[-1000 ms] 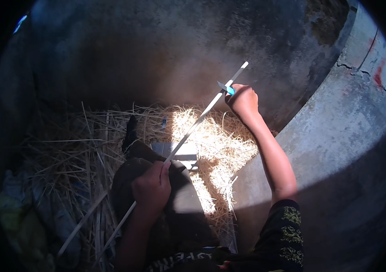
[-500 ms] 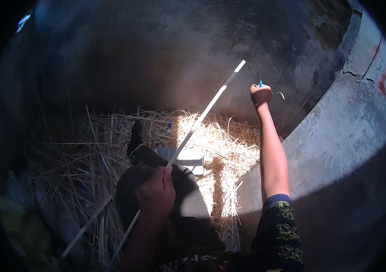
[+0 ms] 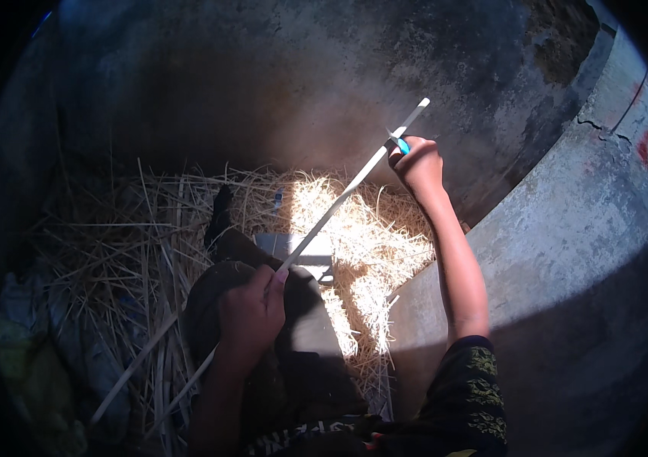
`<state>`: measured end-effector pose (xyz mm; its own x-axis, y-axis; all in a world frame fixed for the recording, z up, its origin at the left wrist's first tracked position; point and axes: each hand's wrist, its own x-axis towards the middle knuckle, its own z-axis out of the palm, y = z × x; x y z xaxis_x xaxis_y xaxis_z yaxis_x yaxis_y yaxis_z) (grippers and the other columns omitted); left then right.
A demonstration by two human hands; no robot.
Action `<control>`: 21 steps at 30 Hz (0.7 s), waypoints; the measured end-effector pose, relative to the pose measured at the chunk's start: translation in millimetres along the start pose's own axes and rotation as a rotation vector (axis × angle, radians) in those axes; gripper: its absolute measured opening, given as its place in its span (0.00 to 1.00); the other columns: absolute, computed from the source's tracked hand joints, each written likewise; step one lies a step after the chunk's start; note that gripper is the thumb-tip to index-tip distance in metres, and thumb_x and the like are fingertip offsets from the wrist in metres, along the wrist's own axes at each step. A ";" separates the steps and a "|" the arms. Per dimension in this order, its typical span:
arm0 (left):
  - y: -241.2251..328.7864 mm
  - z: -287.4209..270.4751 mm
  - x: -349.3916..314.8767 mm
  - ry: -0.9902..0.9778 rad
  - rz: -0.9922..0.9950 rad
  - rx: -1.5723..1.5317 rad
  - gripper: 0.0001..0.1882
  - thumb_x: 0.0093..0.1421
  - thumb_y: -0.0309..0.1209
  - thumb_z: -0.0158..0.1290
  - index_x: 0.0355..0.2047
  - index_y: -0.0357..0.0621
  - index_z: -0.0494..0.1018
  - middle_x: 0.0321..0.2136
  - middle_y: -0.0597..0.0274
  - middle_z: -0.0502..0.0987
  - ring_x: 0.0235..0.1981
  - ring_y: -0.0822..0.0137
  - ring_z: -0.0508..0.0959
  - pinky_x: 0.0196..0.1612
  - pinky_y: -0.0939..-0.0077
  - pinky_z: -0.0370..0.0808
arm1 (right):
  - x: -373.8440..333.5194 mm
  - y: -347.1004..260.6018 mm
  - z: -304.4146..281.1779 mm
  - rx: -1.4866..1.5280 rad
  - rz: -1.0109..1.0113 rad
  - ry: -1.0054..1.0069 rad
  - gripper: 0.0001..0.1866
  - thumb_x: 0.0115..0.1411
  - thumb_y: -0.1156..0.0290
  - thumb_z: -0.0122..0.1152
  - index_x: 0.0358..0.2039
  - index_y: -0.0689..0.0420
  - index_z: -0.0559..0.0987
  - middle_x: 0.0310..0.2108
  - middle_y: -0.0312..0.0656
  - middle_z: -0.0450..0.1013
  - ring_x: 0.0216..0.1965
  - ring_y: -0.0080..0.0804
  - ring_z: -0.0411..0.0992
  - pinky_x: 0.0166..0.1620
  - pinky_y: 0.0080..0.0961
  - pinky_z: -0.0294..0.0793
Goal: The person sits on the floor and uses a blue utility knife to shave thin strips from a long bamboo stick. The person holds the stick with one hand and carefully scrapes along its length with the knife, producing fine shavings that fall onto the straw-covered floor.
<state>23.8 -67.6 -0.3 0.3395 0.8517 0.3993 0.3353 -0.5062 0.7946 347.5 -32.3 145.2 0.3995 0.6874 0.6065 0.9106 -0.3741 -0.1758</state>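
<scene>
A long pale strip, like split bamboo [image 3: 331, 212], slants up and to the right across my lap. My left hand [image 3: 251, 308], in shadow, is closed around its lower part, with the thumb along it. Near the strip's far end, my right hand [image 3: 420, 167] is closed on a small knife with a blue handle [image 3: 403, 145]. The knife's thin blade lies across the strip; whether its edge bites in is too small to tell. My right fingers are close beside the strip.
Pale shavings and thin strips [image 3: 354, 244] cover the floor, sunlit in the middle. A light flat block [image 3: 312, 255] lies beyond my knee. A dark wall [image 3: 263, 91] stands ahead; a cracked concrete ledge [image 3: 560, 228] curves along the right. Crumpled sacks [image 3: 27, 365] lie at lower left.
My right hand has come left and slightly down, from beyond the strip's end onto the strip with the knife. A loose curl seen beside that hand is gone. The left hand keeps its hold.
</scene>
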 end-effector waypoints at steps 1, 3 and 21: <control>0.9 -0.4 -0.6 0.008 0.015 0.005 0.15 0.68 0.38 0.52 0.28 0.43 0.72 0.16 0.47 0.71 0.20 0.41 0.76 0.22 0.54 0.66 | 7.2 7.8 2.2 -0.033 0.010 -0.011 0.13 0.55 0.64 0.57 0.32 0.61 0.83 0.28 0.58 0.78 0.34 0.56 0.79 0.39 0.42 0.79; 1.7 1.6 -4.2 0.008 0.054 0.053 0.14 0.68 0.39 0.52 0.27 0.44 0.72 0.15 0.48 0.72 0.19 0.42 0.76 0.21 0.52 0.67 | 27.5 35.1 7.7 0.008 0.147 -0.021 0.15 0.57 0.64 0.56 0.33 0.62 0.82 0.29 0.60 0.77 0.36 0.58 0.79 0.42 0.44 0.78; 5.5 9.6 -2.2 -0.053 -0.099 0.084 0.11 0.69 0.41 0.49 0.36 0.49 0.74 0.22 0.51 0.78 0.27 0.43 0.80 0.29 0.50 0.73 | -133.5 -55.3 78.4 0.453 0.104 -0.126 0.13 0.54 0.66 0.61 0.22 0.64 0.79 0.17 0.54 0.73 0.20 0.47 0.75 0.30 0.38 0.74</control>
<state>33.3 -73.6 -1.1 0.3459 0.8908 0.2947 0.4413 -0.4316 0.7868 252.1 -54.6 13.2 0.4747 0.7416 0.4740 0.8087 -0.1551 -0.5673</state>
